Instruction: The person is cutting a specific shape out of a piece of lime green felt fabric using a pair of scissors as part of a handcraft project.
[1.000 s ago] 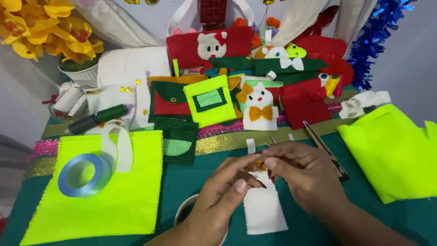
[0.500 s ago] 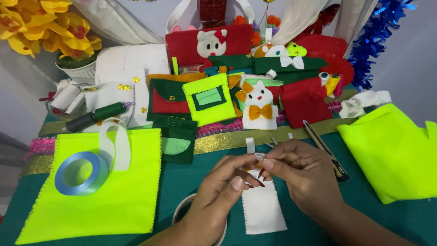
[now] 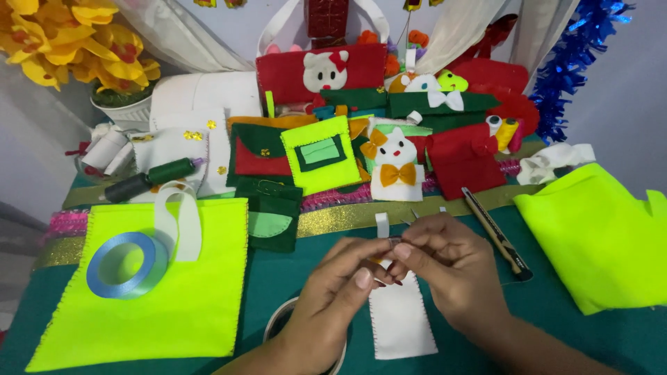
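both hands (image 3: 410, 267) on white felt piece (image 3: 399, 323)

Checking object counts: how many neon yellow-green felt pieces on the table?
3. A large bag at left under the blue ribbon roll, a small pouch at centre back, and a folded piece at right. More may be hidden in the pile behind.

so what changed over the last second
Little. Both hands, left and right, drifted slightly up the table, fingertips pinched together over the white felt piece; what they pinch is too small to tell. The ribbon roll, neon bag and cutter stayed put.
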